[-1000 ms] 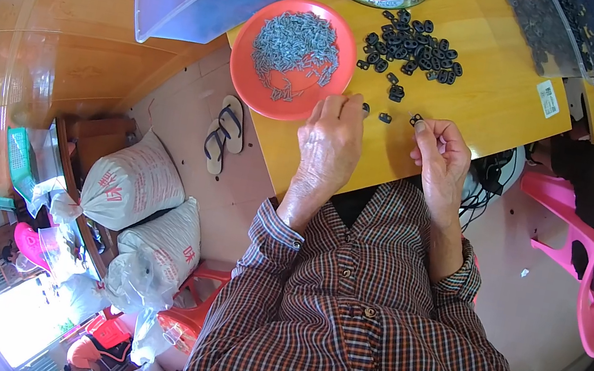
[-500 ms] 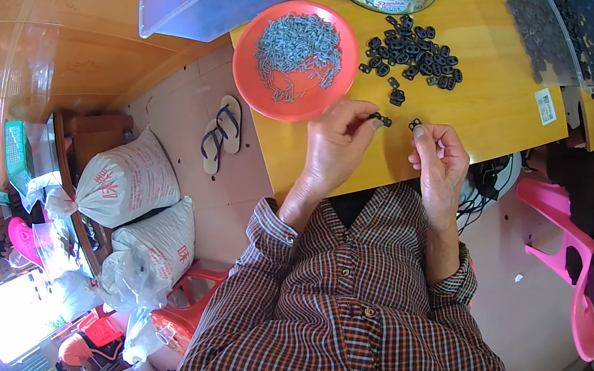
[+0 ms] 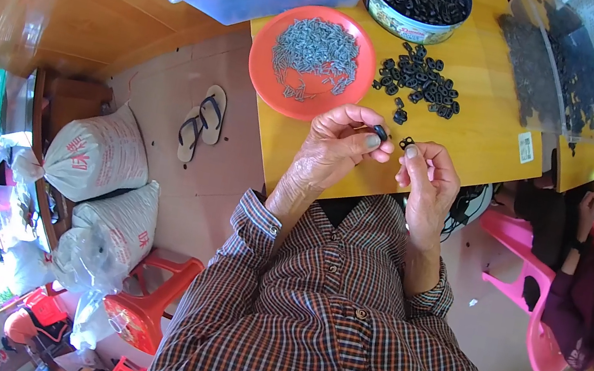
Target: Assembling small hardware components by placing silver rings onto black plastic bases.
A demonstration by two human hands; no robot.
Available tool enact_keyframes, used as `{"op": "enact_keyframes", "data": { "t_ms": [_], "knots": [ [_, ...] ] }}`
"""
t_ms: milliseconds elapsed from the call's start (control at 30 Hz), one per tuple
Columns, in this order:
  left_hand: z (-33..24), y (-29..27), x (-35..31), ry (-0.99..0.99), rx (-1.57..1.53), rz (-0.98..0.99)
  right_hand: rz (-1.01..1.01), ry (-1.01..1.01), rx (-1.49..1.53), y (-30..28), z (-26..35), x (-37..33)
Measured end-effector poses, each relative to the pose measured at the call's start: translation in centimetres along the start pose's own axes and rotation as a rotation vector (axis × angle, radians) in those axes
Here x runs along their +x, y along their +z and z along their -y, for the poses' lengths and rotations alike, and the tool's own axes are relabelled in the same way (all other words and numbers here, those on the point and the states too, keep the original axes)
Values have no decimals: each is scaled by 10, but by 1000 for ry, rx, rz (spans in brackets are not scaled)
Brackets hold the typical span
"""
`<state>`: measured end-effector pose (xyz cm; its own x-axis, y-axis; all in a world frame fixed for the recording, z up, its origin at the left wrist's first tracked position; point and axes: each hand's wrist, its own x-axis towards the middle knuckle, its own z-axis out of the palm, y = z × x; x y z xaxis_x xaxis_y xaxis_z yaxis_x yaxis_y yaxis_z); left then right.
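My left hand [image 3: 336, 145] pinches a small black oval plastic piece [image 3: 380, 133] between thumb and fingertips. Close beside it, above the near edge of the yellow table [image 3: 470, 148], my right hand [image 3: 431, 181] grips another small black piece with holes [image 3: 406, 143]. The two pieces are apart. Just beyond my hands lies a loose pile of black plastic pieces [image 3: 430, 86], with a few lying nearer. At the left, a red plate [image 3: 262, 60] holds many small grey metal pins [image 3: 317, 50], which my left hand partly overlaps at its near rim.
A clear bin [image 3: 266, 1] and a round tin [image 3: 412, 27], both with black pieces, stand at the back. More clear bins [image 3: 540, 69] are at the right. A co-worker [image 3: 592, 269] sits by a pink chair [image 3: 521, 265]. White sacks [image 3: 100, 151] and sandals [image 3: 200, 125] are at the left.
The whole view has shifted. My left hand has turned its black piece, so its rounded side now shows. Both hands remain pinched and near each other.
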<state>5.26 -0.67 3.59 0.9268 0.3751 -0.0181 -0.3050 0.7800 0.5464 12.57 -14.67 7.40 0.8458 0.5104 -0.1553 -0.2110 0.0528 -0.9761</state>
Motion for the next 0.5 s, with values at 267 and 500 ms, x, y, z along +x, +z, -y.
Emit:
{"op": "enact_keyframes", "data": {
  "t_ms": [267, 500],
  "knots": [
    [-6, -14, -4, 138, -66, 49, 70, -31, -90, 20, 13, -3],
    [-29, -10, -10, 109, -83, -67, 83, -23, -128, 33, 18, -2]
  ]
}}
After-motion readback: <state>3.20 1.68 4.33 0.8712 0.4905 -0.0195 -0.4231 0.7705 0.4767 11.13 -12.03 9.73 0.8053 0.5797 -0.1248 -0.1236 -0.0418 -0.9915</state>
